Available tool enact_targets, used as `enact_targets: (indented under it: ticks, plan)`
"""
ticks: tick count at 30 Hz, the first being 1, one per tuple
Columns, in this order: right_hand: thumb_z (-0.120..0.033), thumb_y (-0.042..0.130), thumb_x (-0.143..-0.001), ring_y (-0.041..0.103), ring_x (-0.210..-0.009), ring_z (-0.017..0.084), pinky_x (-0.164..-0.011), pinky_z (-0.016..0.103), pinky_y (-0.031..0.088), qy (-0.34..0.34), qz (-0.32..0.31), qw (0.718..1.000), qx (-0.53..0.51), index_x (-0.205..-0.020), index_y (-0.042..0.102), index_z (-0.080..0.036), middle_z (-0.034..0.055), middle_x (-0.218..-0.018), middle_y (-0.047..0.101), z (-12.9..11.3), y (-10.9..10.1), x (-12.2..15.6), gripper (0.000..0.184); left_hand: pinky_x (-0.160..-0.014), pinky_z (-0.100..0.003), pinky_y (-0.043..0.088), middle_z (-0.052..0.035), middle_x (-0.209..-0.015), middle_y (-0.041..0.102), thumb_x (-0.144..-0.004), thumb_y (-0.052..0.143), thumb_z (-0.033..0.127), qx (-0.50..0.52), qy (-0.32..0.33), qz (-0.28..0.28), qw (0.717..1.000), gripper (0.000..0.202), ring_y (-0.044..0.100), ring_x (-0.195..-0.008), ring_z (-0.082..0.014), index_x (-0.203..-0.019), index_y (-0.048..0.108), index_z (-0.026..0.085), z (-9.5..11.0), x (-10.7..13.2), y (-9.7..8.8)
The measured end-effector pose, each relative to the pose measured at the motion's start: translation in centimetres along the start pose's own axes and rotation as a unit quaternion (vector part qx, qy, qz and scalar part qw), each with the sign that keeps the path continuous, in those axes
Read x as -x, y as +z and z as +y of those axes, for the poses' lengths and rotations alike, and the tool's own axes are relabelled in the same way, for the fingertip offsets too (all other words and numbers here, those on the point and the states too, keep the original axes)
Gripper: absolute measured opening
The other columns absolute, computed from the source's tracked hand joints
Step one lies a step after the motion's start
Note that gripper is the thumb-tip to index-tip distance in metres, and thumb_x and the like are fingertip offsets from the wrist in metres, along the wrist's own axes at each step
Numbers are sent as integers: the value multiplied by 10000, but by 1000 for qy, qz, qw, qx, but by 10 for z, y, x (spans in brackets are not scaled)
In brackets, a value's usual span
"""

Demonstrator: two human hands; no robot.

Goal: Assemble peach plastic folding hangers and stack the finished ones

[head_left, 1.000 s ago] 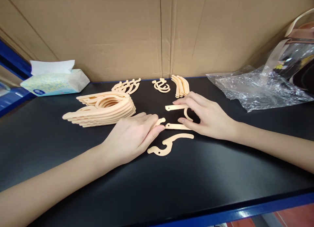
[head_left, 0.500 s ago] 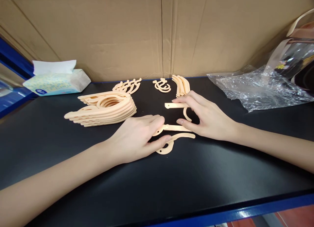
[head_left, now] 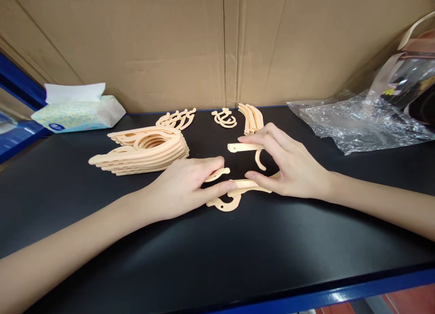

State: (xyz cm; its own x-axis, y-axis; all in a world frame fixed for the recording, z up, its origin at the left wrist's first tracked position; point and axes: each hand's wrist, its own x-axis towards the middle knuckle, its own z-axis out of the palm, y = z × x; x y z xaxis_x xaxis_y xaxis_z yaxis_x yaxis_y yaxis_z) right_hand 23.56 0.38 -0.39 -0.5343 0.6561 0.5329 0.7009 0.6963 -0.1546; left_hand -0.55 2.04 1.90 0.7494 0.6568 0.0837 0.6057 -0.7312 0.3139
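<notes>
My left hand (head_left: 185,185) pinches a small curved peach plastic piece (head_left: 217,173) between thumb and fingers, just above a hook-shaped peach part (head_left: 226,204) lying on the black tabletop (head_left: 238,246). My right hand (head_left: 288,166) grips a forked peach hanger part: its index finger rests on the upper arm (head_left: 239,147) and its thumb on the lower arm (head_left: 249,185), which now lies over the hook-shaped part. A small hook (head_left: 260,161) curls between the two arms.
A stack of assembled peach hangers (head_left: 142,150) lies left of my hands. Small piles of loose peach parts (head_left: 176,118), (head_left: 224,118), (head_left: 252,117) sit by the cardboard wall (head_left: 210,42). A tissue pack (head_left: 76,112) is far left, crinkled clear plastic (head_left: 356,121) far right.
My right hand has brought the forked part nearer, so its lower arm now sits over the hook-shaped part. My left hand has lifted the small curved piece slightly and closed on it.
</notes>
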Motion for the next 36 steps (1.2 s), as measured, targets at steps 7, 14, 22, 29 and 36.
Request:
enact_targets:
  ticks: [7,14,22,29,36]
  plan:
    - [-459,630,-871,594,-1018,269,-778,424,575,-18,14,1000,10,-1303,505,-204,110,-1125,597,0,1,0,517,-478,-209,285,66,-658,496,-965,495,505,-63,63,20,996,349,459,-491,-99,-804,418,204,0,3,6]
    - [-446,631,-875,599,-1020,266,-793,422,575,-9,7,1000,7,-1297,516,-199,113,-1113,599,-1,0,-1,503,-510,-234,300,42,-696,509,-1041,347,377,-147,127,67,979,275,515,-549,-123,-832,405,208,-1,7,15]
    - [-420,615,-887,612,-992,251,-755,378,571,-27,9,999,17,-1298,501,-217,96,-1111,617,0,0,0,472,-474,-239,263,52,-580,511,-1053,265,400,-114,118,45,985,339,500,-467,-127,-784,363,219,-4,8,15]
    - [-402,577,-916,631,-920,216,-725,336,551,-47,15,998,30,-1278,506,-209,88,-1092,647,1,0,1,416,-447,-250,217,48,-540,522,-1060,219,409,-139,108,31,984,359,515,-433,-139,-781,349,224,-2,9,14]
    - [-378,570,-927,633,-819,172,-671,296,535,-35,0,999,3,-1286,502,-212,59,-1073,638,3,0,1,402,-435,-243,217,53,-524,498,-1047,308,338,-172,115,12,978,304,509,-417,-140,-770,356,222,4,7,7]
